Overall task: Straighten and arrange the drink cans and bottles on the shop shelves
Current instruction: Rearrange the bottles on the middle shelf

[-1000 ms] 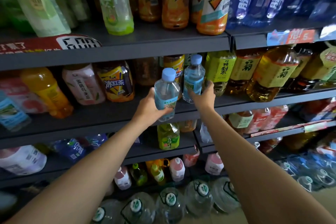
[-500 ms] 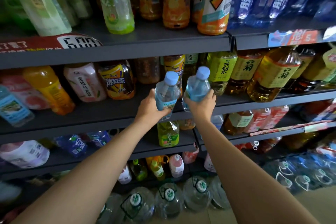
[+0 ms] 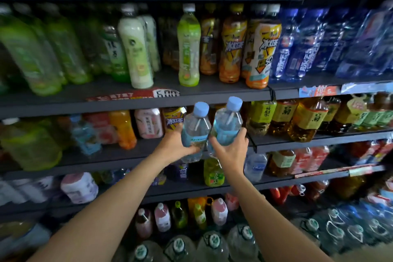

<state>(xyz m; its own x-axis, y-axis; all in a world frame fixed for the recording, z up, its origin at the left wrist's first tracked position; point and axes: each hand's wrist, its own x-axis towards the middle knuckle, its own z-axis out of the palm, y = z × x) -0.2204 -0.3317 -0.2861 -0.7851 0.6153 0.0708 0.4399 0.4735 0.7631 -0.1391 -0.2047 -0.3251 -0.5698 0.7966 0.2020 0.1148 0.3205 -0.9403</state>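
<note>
step: mid-carry, restocking | left hand (image 3: 174, 147) grip wrapped round a clear blue-capped water bottle (image 3: 196, 127) | right hand (image 3: 230, 151) same on its pale-blue twin (image 3: 226, 123) | both off the dark shelf (image 3: 297, 138), touching | next, I reckon: find a gap, stand them upright, labels out

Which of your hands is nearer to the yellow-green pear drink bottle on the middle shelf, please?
Right. The right hand, gripping a water bottle, sits just below-left of the pear drink bottle; the left hand, gripping the other water bottle, is farther left.
</note>
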